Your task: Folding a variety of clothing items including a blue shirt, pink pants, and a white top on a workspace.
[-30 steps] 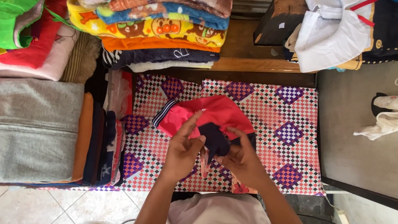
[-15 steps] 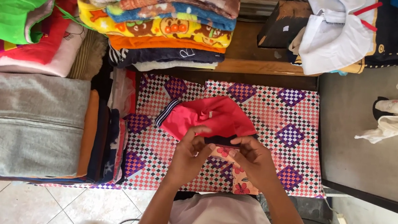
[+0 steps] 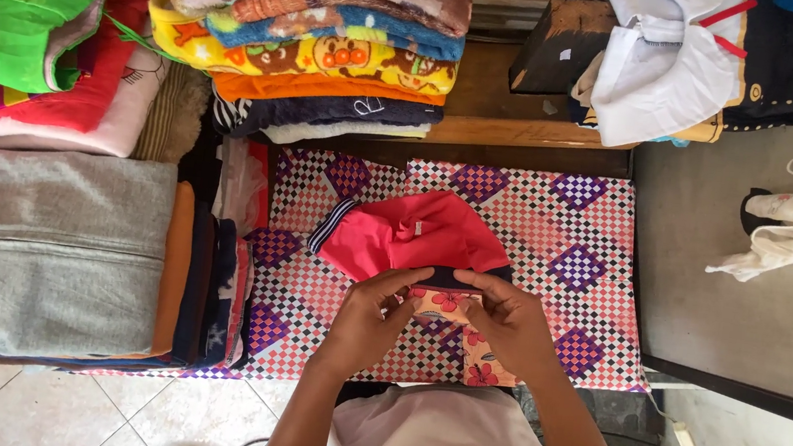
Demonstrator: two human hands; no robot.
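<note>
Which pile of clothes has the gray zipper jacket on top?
The pile at the left edge: its top piece is the gray zipper jacket. The back stack is topped by striped, colourful cloths instead, far from the hands.

Place: home laundry-folding corner
Signs: folded clothes stacks (image 3: 309, 31), checkered folding mat (image 3: 555, 243), tiled floor (image 3: 91, 412)

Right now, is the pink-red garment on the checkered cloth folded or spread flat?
Folded: the pink-red garment sits as a compact bundle, collar at its left edge, while both hands press its near edge.
</note>
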